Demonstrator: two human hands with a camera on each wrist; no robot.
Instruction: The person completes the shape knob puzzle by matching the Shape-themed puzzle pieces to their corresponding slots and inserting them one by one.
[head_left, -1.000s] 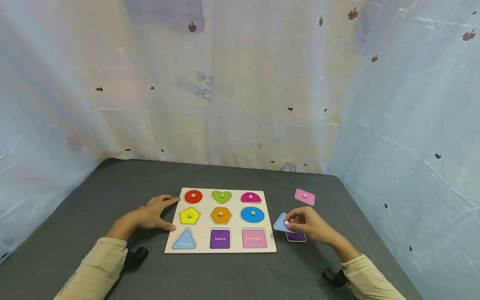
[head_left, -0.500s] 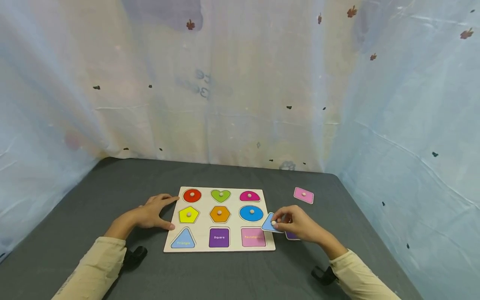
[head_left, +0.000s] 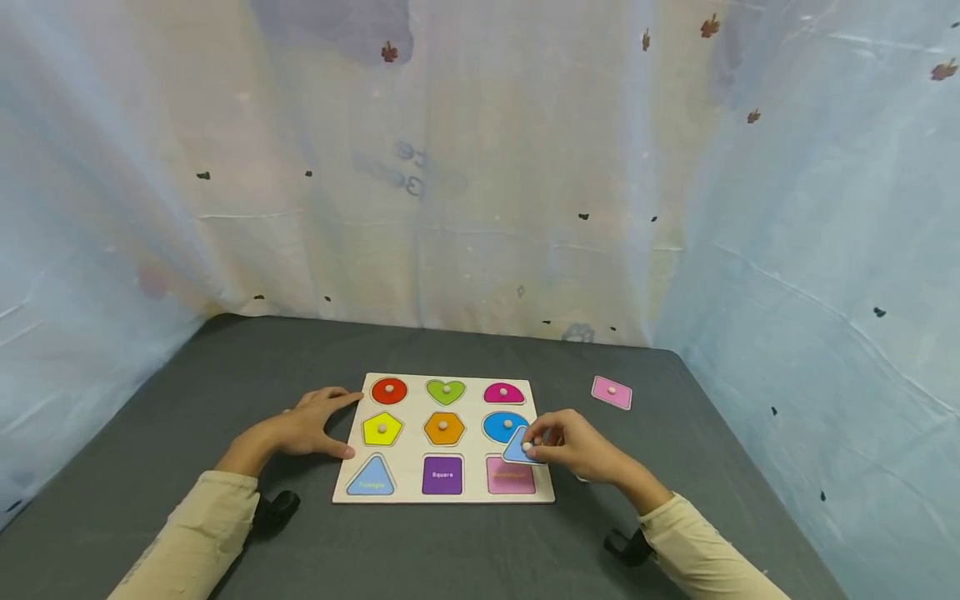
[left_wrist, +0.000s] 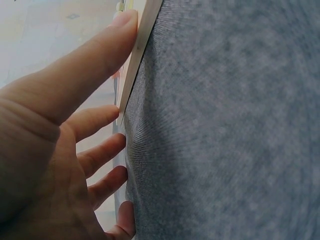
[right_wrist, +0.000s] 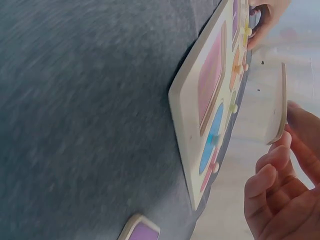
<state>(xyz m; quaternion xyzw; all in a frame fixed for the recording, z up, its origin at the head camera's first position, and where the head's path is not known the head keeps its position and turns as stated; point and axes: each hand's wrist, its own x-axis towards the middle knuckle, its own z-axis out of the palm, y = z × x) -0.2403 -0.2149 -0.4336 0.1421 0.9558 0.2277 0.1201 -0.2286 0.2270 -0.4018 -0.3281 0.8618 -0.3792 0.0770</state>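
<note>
Dark grey tabletop [head_left: 420, 550] under the puzzle board [head_left: 413, 446] — pale sheeting [head_left: 495, 167] behind.

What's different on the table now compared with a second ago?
The right hand has carried the blue triangle piece leftward, from beside the puzzle board to above its right side. Nothing was newly gripped or let go. The left hand stays at the puzzle board's left edge, and the pink rectangle piece lies where it was.

puzzle bd [head_left: 407, 467]: smooth matt wd | tri pc [head_left: 516, 451]: wd edge | tbl cloth [head_left: 375, 550]: matt, fine-ribbed | curtain [head_left: 480, 167]: plastic-look, semi-gloss
</note>
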